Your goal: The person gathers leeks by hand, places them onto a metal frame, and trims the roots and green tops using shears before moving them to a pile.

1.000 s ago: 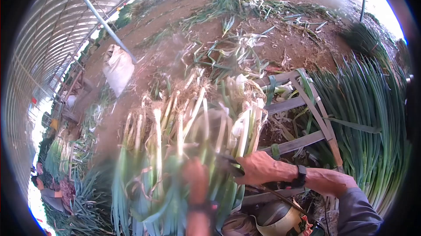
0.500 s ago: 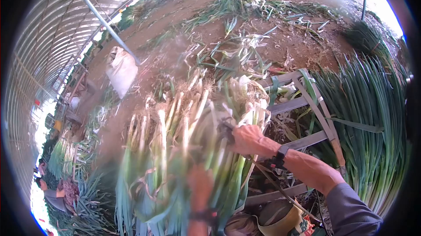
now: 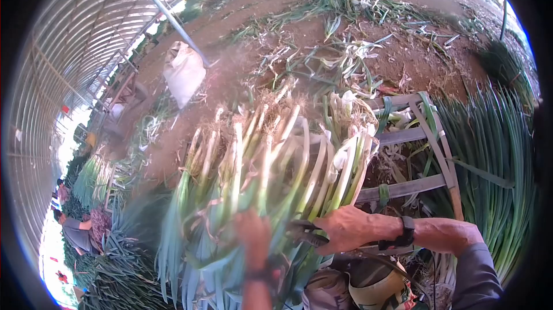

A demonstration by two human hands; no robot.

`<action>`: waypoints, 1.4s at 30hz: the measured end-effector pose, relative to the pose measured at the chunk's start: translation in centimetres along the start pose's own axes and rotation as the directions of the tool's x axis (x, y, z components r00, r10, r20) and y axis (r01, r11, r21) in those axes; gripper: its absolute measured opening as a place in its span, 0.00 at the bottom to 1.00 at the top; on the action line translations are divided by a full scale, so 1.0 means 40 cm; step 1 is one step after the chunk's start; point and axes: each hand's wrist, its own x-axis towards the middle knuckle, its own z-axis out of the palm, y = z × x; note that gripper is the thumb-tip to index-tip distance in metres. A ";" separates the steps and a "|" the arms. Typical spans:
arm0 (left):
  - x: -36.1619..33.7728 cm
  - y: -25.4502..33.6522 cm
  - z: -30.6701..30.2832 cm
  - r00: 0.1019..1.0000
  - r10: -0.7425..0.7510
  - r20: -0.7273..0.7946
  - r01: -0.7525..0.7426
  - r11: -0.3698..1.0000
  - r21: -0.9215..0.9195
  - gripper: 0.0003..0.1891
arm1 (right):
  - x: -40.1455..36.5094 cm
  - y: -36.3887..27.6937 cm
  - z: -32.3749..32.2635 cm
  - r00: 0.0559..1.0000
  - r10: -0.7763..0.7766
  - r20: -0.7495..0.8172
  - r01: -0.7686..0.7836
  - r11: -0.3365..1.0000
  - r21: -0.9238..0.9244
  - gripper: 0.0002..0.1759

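A row of green onions [image 3: 266, 175] lies in front of me, white stems and tangled roots pointing away, green leaves toward me. My right hand [image 3: 352, 229] is closed around a black air gun [image 3: 305, 233], at the right side of the leaves just below the white stems. A thin hose [image 3: 397, 268] runs below that hand. My left hand [image 3: 252, 235] is over the green leaves near the middle of the row. It is smeared by motion, so its fingers and any hold on a stalk cannot be made out.
A metal frame [image 3: 412, 185] stands at the right, beside a large pile of green onions [image 3: 489, 177]. Stripped leaves [image 3: 345, 5] litter the soil ahead. A white sack [image 3: 184, 74] leans by a pole [image 3: 167, 13]. Another person [image 3: 78, 232] sits at far left among onions.
My right hand has moved with the air gun toward me, from the white stems down to the leaves. My left hand has shifted slightly left. The whole view has swung a little.
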 end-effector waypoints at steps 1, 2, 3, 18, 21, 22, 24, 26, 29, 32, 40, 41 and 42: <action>0.007 0.003 -0.001 1.000 -0.021 0.010 0.021 1.000 0.001 0.20 | 0.007 -0.002 0.001 1.000 0.015 0.018 -0.014 0.999 -0.029 0.31; 0.015 0.007 -0.001 0.999 -0.039 0.021 0.039 0.999 0.004 0.19 | 0.014 -0.004 0.001 0.999 0.031 0.035 -0.029 0.998 -0.056 0.31; 0.020 0.011 -0.002 0.998 -0.056 0.035 0.056 0.998 0.007 0.18 | 0.016 -0.003 0.004 0.997 0.050 0.052 -0.046 0.996 -0.081 0.31; 0.130 0.112 0.043 0.997 -0.030 0.078 0.035 0.998 -0.059 0.18 | -0.009 0.034 -0.004 0.981 0.146 -0.131 -0.156 0.985 -0.068 0.31; 0.134 0.106 0.044 0.996 0.001 0.085 0.004 0.998 -0.065 0.16 | 0.019 0.068 -0.005 0.972 0.154 -0.176 -0.167 0.984 -0.060 0.31; 0.133 0.104 0.042 0.995 0.010 0.101 -0.003 0.998 -0.070 0.16 | 0.029 0.080 -0.003 0.969 0.158 -0.192 -0.174 0.982 -0.071 0.31; 0.133 0.101 0.042 0.994 0.037 0.101 -0.029 0.996 -0.085 0.15 | 0.048 0.104 -0.005 0.960 0.165 -0.226 -0.190 0.977 -0.094 0.31; 0.133 0.097 0.043 0.995 0.071 0.071 -0.063 0.993 -0.102 0.14 | 0.069 0.115 -0.016 0.951 0.204 -0.233 -0.229 0.970 -0.082 0.30; 0.139 0.096 0.031 0.991 0.087 0.098 -0.073 0.988 -0.133 0.13 | 0.110 0.142 -0.028 0.922 0.308 -0.236 -0.333 0.940 -0.074 0.27; 0.144 0.099 0.038 0.982 0.016 0.189 -0.001 0.997 -0.079 0.13 | 0.139 0.154 -0.048 0.900 0.372 -0.227 -0.395 0.916 -0.066 0.19; 0.155 0.108 -0.017 0.950 -0.038 0.311 0.097 0.979 -0.177 0.17 | 0.172 0.176 -0.097 0.892 0.394 -0.223 -0.420 0.903 -0.086 0.18; 0.154 0.097 -0.018 0.954 -0.031 0.299 0.098 0.973 -0.209 0.19 | 0.147 0.163 -0.098 0.897 0.386 -0.216 -0.401 0.915 -0.031 0.21; 0.157 0.092 -0.026 0.955 -0.019 0.297 0.094 0.966 -0.241 0.20 | 0.118 0.149 -0.097 0.902 0.378 -0.206 -0.382 0.924 0.023 0.24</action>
